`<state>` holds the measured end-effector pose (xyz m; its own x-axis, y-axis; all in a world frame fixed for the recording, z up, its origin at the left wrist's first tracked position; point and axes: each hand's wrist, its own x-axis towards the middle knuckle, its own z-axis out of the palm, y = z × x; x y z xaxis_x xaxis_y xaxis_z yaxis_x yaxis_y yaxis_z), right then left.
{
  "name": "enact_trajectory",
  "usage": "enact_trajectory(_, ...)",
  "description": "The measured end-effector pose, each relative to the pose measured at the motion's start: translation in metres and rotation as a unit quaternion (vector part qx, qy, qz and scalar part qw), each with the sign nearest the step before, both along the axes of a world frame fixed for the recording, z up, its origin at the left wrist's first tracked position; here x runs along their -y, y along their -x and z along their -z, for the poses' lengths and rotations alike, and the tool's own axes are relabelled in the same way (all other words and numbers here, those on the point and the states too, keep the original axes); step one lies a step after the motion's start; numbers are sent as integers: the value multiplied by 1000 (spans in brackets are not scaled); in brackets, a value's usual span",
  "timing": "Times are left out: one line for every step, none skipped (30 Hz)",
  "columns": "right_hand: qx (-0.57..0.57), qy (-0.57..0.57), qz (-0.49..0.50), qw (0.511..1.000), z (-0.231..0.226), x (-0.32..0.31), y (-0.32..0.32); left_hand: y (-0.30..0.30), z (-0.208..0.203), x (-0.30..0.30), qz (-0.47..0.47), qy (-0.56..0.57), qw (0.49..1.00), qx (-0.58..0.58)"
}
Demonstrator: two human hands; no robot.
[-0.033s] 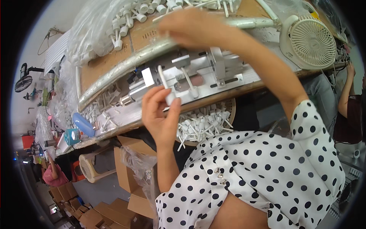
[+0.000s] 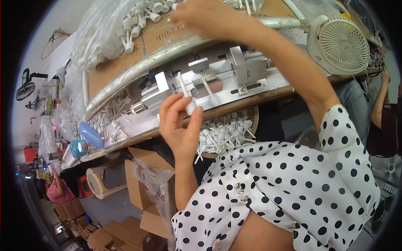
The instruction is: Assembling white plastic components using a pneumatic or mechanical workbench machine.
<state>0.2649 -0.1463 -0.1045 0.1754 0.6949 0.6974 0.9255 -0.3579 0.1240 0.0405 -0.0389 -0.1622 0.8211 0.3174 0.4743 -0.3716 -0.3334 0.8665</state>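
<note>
My left hand (image 2: pixel 179 125) pinches a white cap with a long stem (image 2: pixel 191 108) between thumb and fingers. The stem points up and away, over the front edge of a metal clamping fixture (image 2: pixel 243 71). A second white stemmed cap (image 2: pixel 212 98) rests on the fixture, just right of my left hand. Beyond the fixture, my right hand (image 2: pixel 205 19) reaches to the heap of stemmed caps (image 2: pixel 140 16) on a brown board (image 2: pixel 157 35). Its fingers are curled together; a small white tip shows beside them, but what they hold is hidden.
Below the bench edge stands a round basket (image 2: pixel 254 121) full of stemmed caps. A white fan (image 2: pixel 343 45) is at the right; clear plastic bags (image 2: pixel 98 37) lie at the left. An open carton (image 2: pixel 138 184) and a plastic stool (image 2: pixel 98 184) stand below left. Other people are in the background.
My right hand has moved slightly up and away, deeper toward the heap, and is less blurred. My left hand, with its stemmed cap, has shifted a little right.
</note>
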Motion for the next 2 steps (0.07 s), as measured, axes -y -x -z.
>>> enact_trajectory(3,68,53,996,1,-10,-22,7,-3,2,12,-16,998,-51)
enact_trajectory(10,135,104,985,-4,-20,-31,10,-2,-1,8,-16,998,-53)
